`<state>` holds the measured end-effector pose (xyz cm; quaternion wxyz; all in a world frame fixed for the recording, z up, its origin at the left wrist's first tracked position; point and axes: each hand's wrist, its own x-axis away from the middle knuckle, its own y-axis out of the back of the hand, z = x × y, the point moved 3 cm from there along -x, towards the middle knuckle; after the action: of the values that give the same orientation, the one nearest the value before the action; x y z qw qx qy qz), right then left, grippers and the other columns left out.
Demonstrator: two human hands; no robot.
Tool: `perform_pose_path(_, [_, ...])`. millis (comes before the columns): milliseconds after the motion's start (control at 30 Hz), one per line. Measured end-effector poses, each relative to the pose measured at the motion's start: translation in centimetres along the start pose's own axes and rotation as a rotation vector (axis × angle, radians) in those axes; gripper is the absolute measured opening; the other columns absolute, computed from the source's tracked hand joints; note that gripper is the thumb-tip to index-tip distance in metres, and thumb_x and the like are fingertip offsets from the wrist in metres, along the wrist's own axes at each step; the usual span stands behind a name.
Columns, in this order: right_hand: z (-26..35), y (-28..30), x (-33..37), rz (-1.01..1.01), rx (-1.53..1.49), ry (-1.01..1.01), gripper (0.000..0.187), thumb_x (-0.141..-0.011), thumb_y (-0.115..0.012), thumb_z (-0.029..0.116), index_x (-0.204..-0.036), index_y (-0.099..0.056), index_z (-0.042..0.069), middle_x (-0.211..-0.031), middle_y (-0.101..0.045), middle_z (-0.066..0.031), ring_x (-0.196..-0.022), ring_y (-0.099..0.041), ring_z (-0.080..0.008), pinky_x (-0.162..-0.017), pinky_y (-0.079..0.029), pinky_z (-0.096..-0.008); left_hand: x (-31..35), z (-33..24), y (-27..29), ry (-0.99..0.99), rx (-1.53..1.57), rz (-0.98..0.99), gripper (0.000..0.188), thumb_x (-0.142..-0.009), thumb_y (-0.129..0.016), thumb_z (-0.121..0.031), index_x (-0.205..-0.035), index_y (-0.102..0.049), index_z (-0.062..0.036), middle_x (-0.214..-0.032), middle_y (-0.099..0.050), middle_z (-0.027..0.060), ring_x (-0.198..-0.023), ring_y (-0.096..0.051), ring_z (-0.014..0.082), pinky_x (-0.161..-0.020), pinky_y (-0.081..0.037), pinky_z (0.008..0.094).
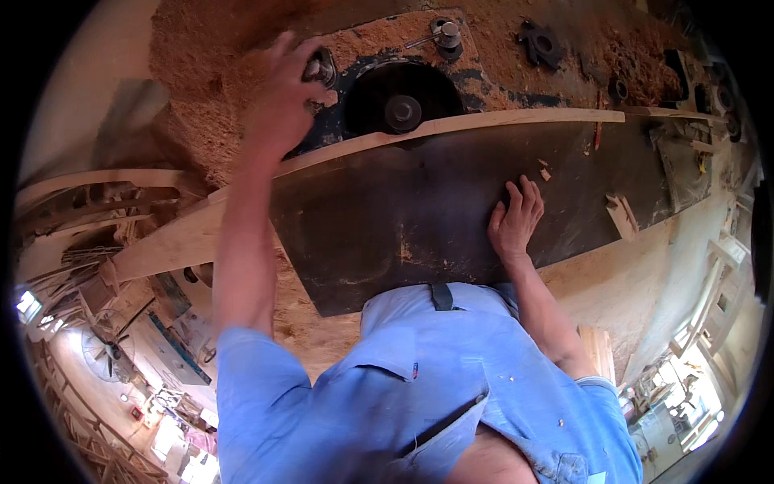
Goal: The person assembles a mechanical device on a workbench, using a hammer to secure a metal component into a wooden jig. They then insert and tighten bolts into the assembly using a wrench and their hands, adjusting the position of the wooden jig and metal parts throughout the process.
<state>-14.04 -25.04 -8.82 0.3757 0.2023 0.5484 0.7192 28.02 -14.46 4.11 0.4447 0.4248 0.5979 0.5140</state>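
Note:
My left hand (282, 93) reaches over the wooden strip, fingers spread, beside a shiny metal knob (320, 68) on the machine. Whether it touches the knob I cannot tell. Flat on the dark machine table (363, 210) rests my right hand (518, 219), fingers stretched out and holding nothing. Between the hands and further back, a spindle (403, 113) stands in a dark round opening. A long pale wooden strip (476, 121) runs across the table in front of it. Behind the opening is a bolt with a small handle (448, 34).
Sawdust (197, 73) is heaped at the back left. A toothed cutter head (540, 44) lies at the back right. On the table's right side are a red pencil-like stick (598, 125) and a wood offcut (622, 216). A fan (109, 352) stands at lower left.

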Motion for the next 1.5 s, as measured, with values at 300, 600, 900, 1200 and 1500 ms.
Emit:
perform_pose_path(300, [4.7,7.7,-12.2,-0.278,-0.347,0.287,0.032,-0.078,-0.066,-0.009,-0.106,-0.068,0.006,-0.124,-0.068,-0.0135,-0.122,-0.058,-0.0394,-0.105,-0.046,-0.0474,8.3,5.9,-1.8,0.804,0.475,-0.112,0.030,-0.097,-0.064,-0.022,-0.121,-0.073,-0.0057,-0.141,-0.062,0.0150,-0.136,-0.052,0.0335,-0.116,-0.038,0.0422])
perform_pose_path(600, [15.0,4.9,-24.9,-0.186,-0.290,0.542,0.026,-0.083,-0.076,0.016,-0.109,-0.074,0.013,-0.120,-0.069,-0.0121,-0.120,-0.059,-0.0371,-0.100,-0.047,-0.0496,-0.2,-2.9,-3.7,1.172,0.997,-0.255,0.069,-0.091,-0.070,-0.053,-0.128,-0.065,0.0043,-0.126,-0.065,0.0247,-0.123,-0.061,0.0306,-0.108,-0.043,0.0413])
perform_pose_path(900, [16.0,2.9,-34.3,0.164,-0.168,0.018,0.035,-0.085,-0.070,0.022,-0.117,-0.073,0.009,-0.111,-0.073,-0.0249,-0.115,-0.068,-0.0329,-0.103,-0.050,-0.0387,-1.8,-0.5,-4.2,0.335,0.407,-0.295,0.034,-0.097,-0.062,-0.006,-0.129,-0.070,-0.0104,-0.154,-0.051,0.0100,-0.145,-0.045,0.0302,-0.122,-0.037,0.0437])
perform_pose_path(1200, [7.8,5.4,-26.3,0.259,-0.312,0.170,0.016,-0.085,-0.067,0.010,-0.097,-0.077,0.007,-0.097,-0.075,-0.0142,-0.089,-0.073,-0.0323,-0.077,-0.058,-0.0406,9.3,2.8,-4.9,0.797,0.416,-0.300,0.028,-0.100,-0.064,-0.017,-0.126,-0.072,-0.0083,-0.129,-0.070,0.0141,-0.124,-0.063,0.0338,-0.107,-0.047,0.0427])
perform_pose_path(1500, [5.3,7.0,-22.1,0.010,-0.229,0.290,0.018,-0.092,-0.063,0.012,-0.105,-0.075,0.008,-0.103,-0.072,-0.0161,-0.105,-0.066,-0.0373,-0.090,-0.052,-0.0460,9.5,1.8,-5.1,0.876,0.310,-0.242,0.038,-0.104,-0.054,-0.043,-0.118,-0.075,-0.0148,-0.101,-0.074,0.0188,-0.098,-0.069,0.0394,-0.086,-0.053,0.0474])
